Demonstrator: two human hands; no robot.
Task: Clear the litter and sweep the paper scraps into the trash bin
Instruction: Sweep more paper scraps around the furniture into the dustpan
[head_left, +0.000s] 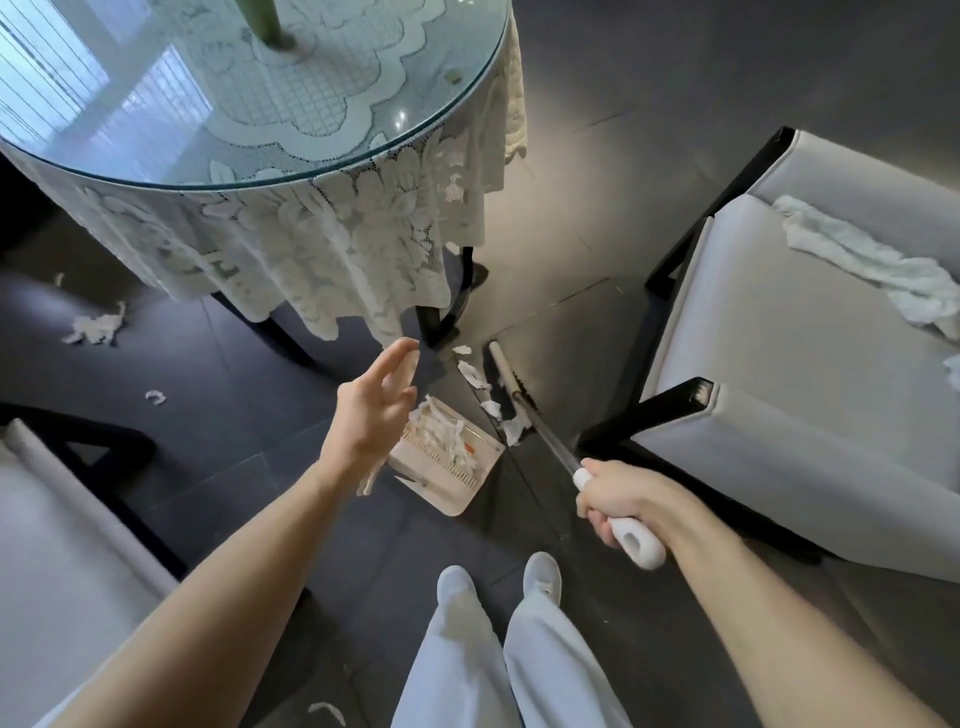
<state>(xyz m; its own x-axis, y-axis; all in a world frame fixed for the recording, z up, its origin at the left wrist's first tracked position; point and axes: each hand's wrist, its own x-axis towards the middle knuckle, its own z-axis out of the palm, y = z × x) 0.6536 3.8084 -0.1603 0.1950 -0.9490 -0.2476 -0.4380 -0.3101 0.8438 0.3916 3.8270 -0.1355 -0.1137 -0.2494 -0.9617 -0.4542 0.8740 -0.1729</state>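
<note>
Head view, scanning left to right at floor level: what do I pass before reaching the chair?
Crumpled paper clump → small curled scrap → left hand, open → dustpan holding scraps → broom → right hand gripping its handle → chair with a white cloth on the seat.

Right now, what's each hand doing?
Left hand: open, fingers straight, holding nothing.
Right hand: closed around the broom handle.
</note>
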